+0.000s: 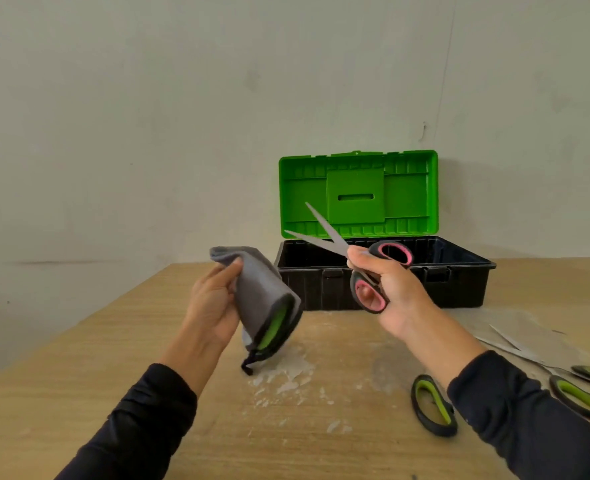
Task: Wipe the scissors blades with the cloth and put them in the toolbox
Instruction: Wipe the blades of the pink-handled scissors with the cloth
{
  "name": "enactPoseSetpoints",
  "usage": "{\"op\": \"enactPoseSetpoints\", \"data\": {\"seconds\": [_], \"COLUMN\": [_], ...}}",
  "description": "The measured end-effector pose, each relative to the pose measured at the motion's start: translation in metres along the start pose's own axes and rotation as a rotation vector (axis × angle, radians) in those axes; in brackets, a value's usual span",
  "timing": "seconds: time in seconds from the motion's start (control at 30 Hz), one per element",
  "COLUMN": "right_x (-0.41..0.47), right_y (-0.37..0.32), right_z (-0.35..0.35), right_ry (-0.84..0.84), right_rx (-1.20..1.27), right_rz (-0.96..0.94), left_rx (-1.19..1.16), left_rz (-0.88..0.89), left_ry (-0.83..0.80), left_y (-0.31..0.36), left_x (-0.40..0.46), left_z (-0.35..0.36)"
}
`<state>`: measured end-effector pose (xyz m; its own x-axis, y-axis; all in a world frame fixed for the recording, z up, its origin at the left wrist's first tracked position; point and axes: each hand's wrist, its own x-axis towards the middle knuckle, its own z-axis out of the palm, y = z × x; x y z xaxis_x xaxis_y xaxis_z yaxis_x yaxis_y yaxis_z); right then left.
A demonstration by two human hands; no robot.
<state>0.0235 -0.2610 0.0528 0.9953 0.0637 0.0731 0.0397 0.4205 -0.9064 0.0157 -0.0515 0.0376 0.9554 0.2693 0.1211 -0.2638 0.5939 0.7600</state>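
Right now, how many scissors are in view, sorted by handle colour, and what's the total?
Pink-handled: 1, the pink scissors, blades open, held in the right hand.
Green-handled: 2, the green scissors lying on the table, and the wrapped scissors inside the cloth held by the left hand.
Total: 3.

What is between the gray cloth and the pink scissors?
Nothing. In the head view, gray cloth and pink scissors are apart, only table behind the gap.
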Motion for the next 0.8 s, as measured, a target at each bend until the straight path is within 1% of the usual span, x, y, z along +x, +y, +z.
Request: {"op": "enactPoseSetpoints", "data": {"seconds": [0.1, 0.17, 0.3, 0.43, 0.53, 0.6, 0.67, 0.73, 0.8], "right_x": [-0.003, -0.006, -0.009, -0.008, -0.012, -0.014, -0.014, -0.011, -0.008], "right_y": [-0.001, 0.0, 0.005, 0.008, 0.006, 0.005, 0.004, 0.002, -0.001], "right_z": [0.003, 0.005, 0.01, 0.013, 0.015, 0.016, 0.016, 0.015, 0.014], "right_ry": [-0.152, -0.213, -0.289, -0.284, -0.214, -0.153, -0.155, -0.166, -0.143], "right_rx": [0.082, 0.134, 0.177, 0.159, 0.092, 0.07, 0.052, 0.026, -0.079], "right_rz": [0.155, 0.235, 0.393, 0.482, 0.469, 0.427, 0.397, 0.355, 0.266], "left_rx": [0.06, 0.062, 0.013, 0.047, 0.053, 0.057, 0.043, -0.019, -0.072], "left_rz": [-0.015, -0.007, -0.004, -0.025, -0.045, -0.047, -0.048, -0.051, -0.042], "left_ry": [-0.213, -0.31, -0.377, -0.515, -0.639, -0.673, -0.698, -0.782, -0.862], "left_y": [-0.01, -0.014, -0.018, -0.019, -0.019, -0.019, -0.019, -0.017, -0.015], "left_x": [-0.006, -0.009, -0.006, -0.008, -0.012, -0.009, -0.007, -0.007, -0.008], "left_z": [0.007, 0.01, 0.009, 0.006, 0.006, 0.003, 0.002, 0.002, 0.004]}}
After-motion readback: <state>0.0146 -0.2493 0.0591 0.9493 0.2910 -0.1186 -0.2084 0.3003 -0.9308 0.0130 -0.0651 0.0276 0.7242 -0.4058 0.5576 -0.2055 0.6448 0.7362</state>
